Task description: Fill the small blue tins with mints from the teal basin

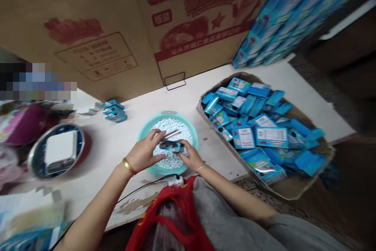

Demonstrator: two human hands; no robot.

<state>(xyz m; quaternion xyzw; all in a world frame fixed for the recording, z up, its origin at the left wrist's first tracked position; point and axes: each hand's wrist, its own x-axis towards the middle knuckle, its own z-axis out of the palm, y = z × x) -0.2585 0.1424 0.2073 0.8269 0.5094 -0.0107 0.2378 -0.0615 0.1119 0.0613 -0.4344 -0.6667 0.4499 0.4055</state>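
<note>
Round steel tray [33, 157] on the white surface [100, 161], a flat white box [60, 148] lying in it; use of the box cannot be told.

Small stack of blue cartons [114, 111], near the surface's far edge, just in front of a large printed cardboard carton [96, 53].

Left hand [143, 152], gold bangle [129, 166] at the wrist: fingers [154, 135] pinch a slim silver tube [172, 135], its long axis slanting up and to the right, far end pointing over the basin.

Right hand [190, 156], thin bracelet at the wrist: fingers [183, 150] curl around a small blue pack [172, 146], its long axis lying roughly left to right, just below the tube.

Both hands sit above a teal plastic basin [176, 117] filled with white pellets [179, 129], apparently so that anything dropped lands back among them.

Cardboard tray [282, 192], to the right of the basin, heaped with loose blue packs [261, 137], their labels facing various ways.

Upper right: a leaning row of blue cartons [293, 14], blurred.
</note>
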